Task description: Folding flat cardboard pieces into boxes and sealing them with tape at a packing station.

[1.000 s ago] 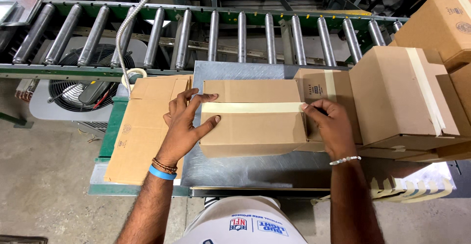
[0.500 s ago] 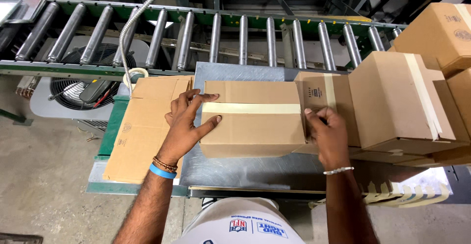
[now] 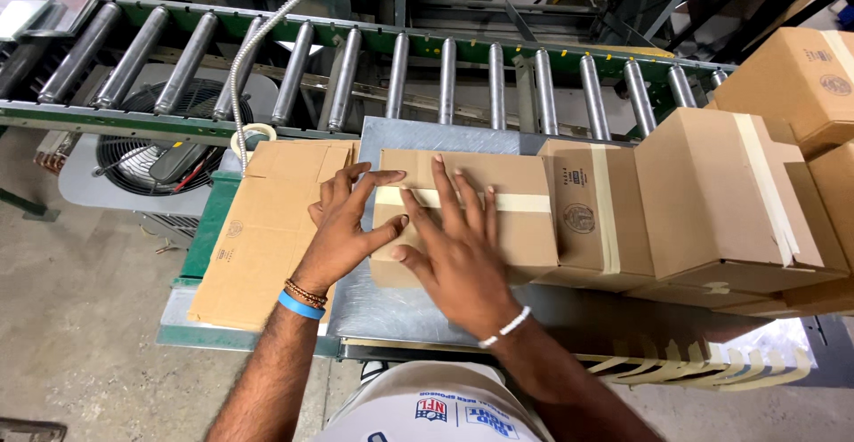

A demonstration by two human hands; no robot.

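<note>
A brown cardboard box lies on the metal work plate, with a strip of pale paper tape along its top seam. My left hand presses on the box's left end, fingers spread over the tape's start. My right hand lies flat on the box top beside it, fingers spread across the tape. Neither hand grips anything.
A stack of flattened cartons lies left of the box. Taped boxes crowd the right side. A roller conveyor runs along the back. Cut tape strips hang at the plate's front right edge. A fan sits below left.
My right hand has slid left along the tape from the box's right end to its left half, beside my left hand. The left hand has stayed in place.
</note>
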